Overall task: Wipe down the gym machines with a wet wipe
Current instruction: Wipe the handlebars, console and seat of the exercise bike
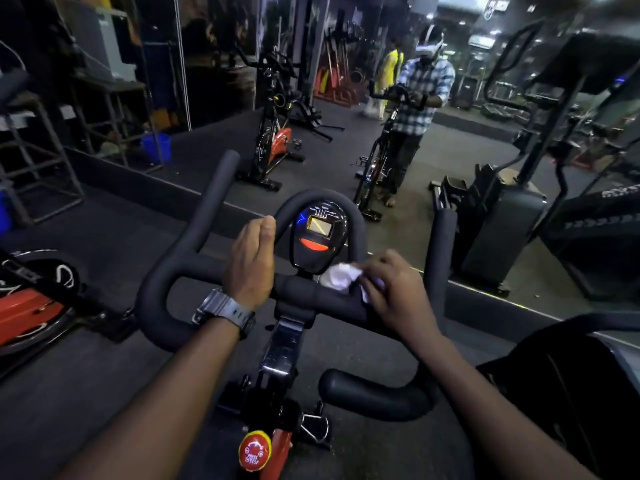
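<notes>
I stand over a spin bike with black padded handlebars [162, 271] and a small console [320, 233] with a lit screen and red button at the centre. My left hand [251, 261] wraps over the crossbar just left of the console; a watch sits on that wrist. My right hand [394, 285] pinches a crumpled white wet wipe [337, 277] and presses it on the crossbar just right of the console's base. A red stop knob [254, 452] shows low on the frame.
A wall mirror [346, 133] ahead reflects me at the bike, another spin bike [273, 140] and a person in yellow. An elliptical machine [519, 209] stands to the right. A red flywheel [31, 306] lies at the left, a blue bucket [156, 146] beyond.
</notes>
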A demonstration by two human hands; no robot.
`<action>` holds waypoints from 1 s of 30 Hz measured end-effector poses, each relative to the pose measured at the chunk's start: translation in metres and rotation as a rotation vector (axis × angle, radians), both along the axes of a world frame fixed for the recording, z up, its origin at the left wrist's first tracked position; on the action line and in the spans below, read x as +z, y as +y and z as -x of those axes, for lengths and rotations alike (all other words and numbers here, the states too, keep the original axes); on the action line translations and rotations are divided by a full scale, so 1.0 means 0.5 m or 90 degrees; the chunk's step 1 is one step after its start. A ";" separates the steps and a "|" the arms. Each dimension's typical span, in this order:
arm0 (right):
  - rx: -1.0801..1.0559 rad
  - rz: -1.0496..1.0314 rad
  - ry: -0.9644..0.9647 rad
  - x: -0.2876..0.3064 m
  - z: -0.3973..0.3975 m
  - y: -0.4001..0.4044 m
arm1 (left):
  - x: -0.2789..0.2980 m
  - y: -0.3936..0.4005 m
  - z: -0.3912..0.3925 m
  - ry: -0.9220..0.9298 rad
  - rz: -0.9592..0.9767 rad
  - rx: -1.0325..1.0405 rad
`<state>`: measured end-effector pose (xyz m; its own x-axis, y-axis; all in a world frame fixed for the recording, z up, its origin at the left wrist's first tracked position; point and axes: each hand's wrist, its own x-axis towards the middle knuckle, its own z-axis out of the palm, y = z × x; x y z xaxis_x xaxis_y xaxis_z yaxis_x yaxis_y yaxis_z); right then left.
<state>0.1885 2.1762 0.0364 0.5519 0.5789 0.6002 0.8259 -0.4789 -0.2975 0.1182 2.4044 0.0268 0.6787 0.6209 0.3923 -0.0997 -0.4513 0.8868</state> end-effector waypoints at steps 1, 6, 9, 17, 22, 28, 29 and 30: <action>-0.052 -0.050 0.016 0.012 -0.027 0.018 | -0.002 0.000 0.000 -0.001 -0.003 -0.002; -0.092 -0.301 0.483 0.098 -0.177 0.135 | -0.002 -0.001 0.004 0.004 -0.023 -0.003; 0.093 -0.375 0.790 0.149 -0.217 0.194 | -0.003 -0.002 0.004 0.006 -0.032 -0.001; 0.171 -0.369 1.063 0.042 -0.163 0.123 | -0.005 0.001 0.001 0.023 -0.047 0.014; 0.032 -0.202 0.966 -0.013 -0.093 0.038 | -0.005 0.003 0.000 0.029 -0.059 0.022; 0.190 -0.502 1.142 0.089 -0.136 0.104 | -0.004 0.001 0.001 0.025 -0.067 0.021; 0.189 -0.508 1.126 0.099 -0.143 0.116 | -0.004 0.002 0.002 0.026 -0.069 0.021; 0.192 -0.477 1.098 0.102 -0.144 0.123 | -0.004 0.002 0.002 0.027 -0.071 0.022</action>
<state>0.2607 2.2377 0.0875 0.6829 0.6753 -0.2786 -0.5354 0.2032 -0.8198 0.1171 2.4052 0.0250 0.6749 0.5986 0.4315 -0.0461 -0.5493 0.8343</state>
